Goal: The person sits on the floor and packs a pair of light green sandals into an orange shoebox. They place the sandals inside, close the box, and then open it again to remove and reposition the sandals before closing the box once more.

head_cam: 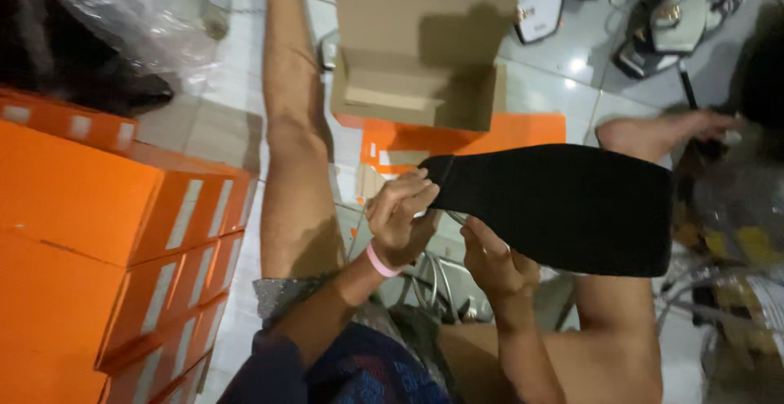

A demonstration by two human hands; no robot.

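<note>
We see a stack of orange boxes (122,249) filling the left side, standing on the tiled floor (547,85). Ahead of us, between our legs, an open cardboard box (416,53) sits on a flat orange lid (506,133). Pale sandals (670,20) lie on the floor at the top right. We hold a black cloth bag (563,208) in the middle, stretched sideways above our right leg. Our left hand (398,220), with a pink band (380,263) at the wrist, has its fingers (412,191) curled and pinching the bag's left end. Our right hand (494,261) grips the bag's lower edge from beneath, fingers pressed closed on the cloth.
</note>
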